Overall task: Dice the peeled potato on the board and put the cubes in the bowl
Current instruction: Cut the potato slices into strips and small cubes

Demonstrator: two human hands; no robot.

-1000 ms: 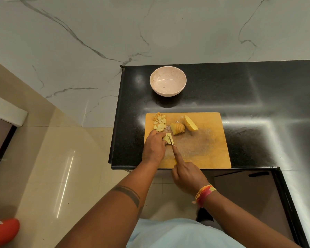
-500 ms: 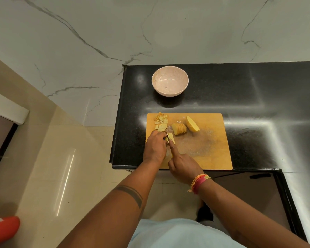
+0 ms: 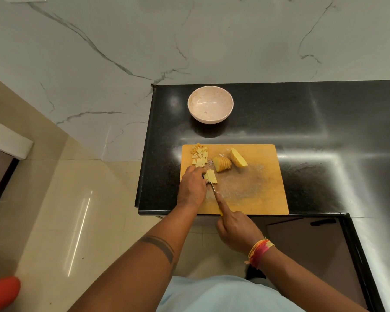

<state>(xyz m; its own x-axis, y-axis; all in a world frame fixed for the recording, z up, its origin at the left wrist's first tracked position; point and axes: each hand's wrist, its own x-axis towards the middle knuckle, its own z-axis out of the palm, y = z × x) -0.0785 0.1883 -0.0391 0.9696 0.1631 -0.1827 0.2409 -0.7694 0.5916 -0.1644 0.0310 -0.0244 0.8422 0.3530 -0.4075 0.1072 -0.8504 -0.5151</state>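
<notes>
Two bare hands of ours work at the wooden cutting board [image 3: 252, 194].

Our left hand [image 3: 191, 188] pins a pale stack of potato sticks [image 3: 210, 176]; our right hand [image 3: 236, 230] clasps a slim knife [image 3: 213, 188] cutting them. Finished cubes [image 3: 199, 156], a sliced half [image 3: 222, 164] and an uncut half [image 3: 238, 157] lie beyond; the pink bowl [image 3: 210, 107] stands empty.

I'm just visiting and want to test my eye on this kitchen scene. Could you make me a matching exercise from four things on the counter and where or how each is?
Things:
1. bowl
2. potato cubes
3. sliced potato half
4. knife

States:
A. fanned slices, mid-board
B. empty, behind the board
C. held in the right hand
D. piled at the board's far left corner

Pairs: 1-B, 2-D, 3-A, 4-C
</notes>
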